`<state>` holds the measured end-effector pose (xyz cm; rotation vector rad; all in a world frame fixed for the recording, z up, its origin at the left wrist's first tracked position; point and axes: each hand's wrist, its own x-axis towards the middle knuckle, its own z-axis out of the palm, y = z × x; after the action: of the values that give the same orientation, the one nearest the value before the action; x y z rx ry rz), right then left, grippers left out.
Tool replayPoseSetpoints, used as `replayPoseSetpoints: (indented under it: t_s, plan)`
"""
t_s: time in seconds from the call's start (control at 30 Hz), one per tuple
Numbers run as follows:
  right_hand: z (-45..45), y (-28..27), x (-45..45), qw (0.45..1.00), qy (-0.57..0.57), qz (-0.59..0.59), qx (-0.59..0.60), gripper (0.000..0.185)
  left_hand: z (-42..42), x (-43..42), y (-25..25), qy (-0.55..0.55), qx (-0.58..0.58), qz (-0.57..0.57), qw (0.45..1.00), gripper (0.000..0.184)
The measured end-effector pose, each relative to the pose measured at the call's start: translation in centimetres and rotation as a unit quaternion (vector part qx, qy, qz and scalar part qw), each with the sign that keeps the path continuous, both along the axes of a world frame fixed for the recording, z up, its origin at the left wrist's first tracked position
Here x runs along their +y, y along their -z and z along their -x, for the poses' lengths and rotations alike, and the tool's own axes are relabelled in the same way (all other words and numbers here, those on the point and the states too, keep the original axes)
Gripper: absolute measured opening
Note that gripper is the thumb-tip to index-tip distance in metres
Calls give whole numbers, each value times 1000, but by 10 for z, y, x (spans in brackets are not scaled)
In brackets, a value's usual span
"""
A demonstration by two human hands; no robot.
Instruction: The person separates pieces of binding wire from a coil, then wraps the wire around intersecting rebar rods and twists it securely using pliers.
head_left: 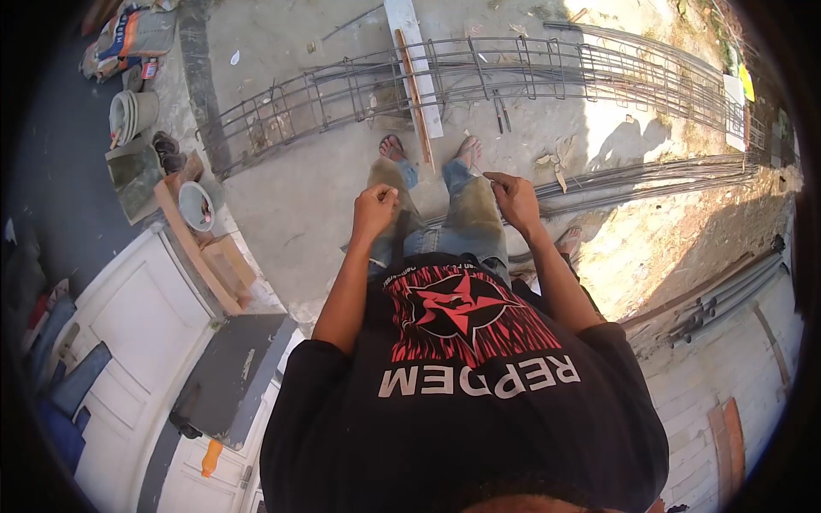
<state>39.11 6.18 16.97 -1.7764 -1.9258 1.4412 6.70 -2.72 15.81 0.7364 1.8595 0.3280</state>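
My left hand (375, 211) is closed above my left thigh, thumb and fingers pressed together; anything inside is too small to make out. Over the right side of my lap, my right hand (515, 202) is also closed, its index finger bent toward the middle. A thin pale thing shows at its fingertips, too small to name. My knees are bent, with sandalled feet on the concrete floor (316, 201). Beyond my feet lies a long rebar cage (368, 92), crossed by a white board (409, 26) and a narrow brown wooden strip (414, 98).
Loose steel rods (633, 178) lie to the right. Another person's foot (569, 239) shows behind my right arm. At left are stacked buckets (132, 115), a pail (196, 207), a wooden plank (192, 256) and a white door (141, 316). Grey pipes (727, 299) lie at right.
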Motion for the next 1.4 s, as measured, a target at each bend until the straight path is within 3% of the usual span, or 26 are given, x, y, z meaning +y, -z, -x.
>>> replayPoseSetpoints:
  t_s: [0.33, 0.57, 0.63, 0.73, 0.8, 0.83, 0.9, 1.0, 1.07, 1.13, 1.33, 1.4]
  plan:
    - [13, 6, -22, 999, -25, -2, -39, 32, 38, -10, 0, -61, 0, -40, 997, 24]
    - [65, -9, -40, 995, -11, 2, -100, 32, 124, -33, 13, -71, -73, -71, 992, 23]
    - [94, -1, -74, 995, -3, -16, -99, 32, 169, -47, -5, 37, 60, -107, 992, 24]
    - [177, -31, -137, 986, 44, 107, -123, 33, 247, -82, -27, 126, 201, -218, 947, 25]
    - [221, -26, -187, 997, -3, 15, -77, 33, 296, -104, -63, 152, 263, -159, 939, 35]
    - [257, -52, -190, 991, 21, 71, -114, 31, 317, -112, -77, 186, 243, -58, 950, 40]
    - [289, -85, -192, 992, 38, 70, -98, 31, 349, -129, -102, 257, 198, 145, 935, 50]
    - [300, -114, -193, 989, 93, 85, -73, 30, 374, -170, -76, 254, 116, 83, 956, 63]
    - [292, -115, -199, 992, 82, 45, -81, 32, 382, -172, -72, 264, 104, 54, 957, 60]
    - [280, -99, -213, 995, 66, -14, -74, 32, 378, -178, -83, 246, 83, 27, 965, 58]
    - [255, -118, -226, 986, 140, -14, -90, 31, 357, -171, -134, 192, 1, -68, 979, 54]
    - [242, -117, -243, 981, 171, -41, -83, 30, 345, -171, -139, 194, 2, -46, 980, 55]
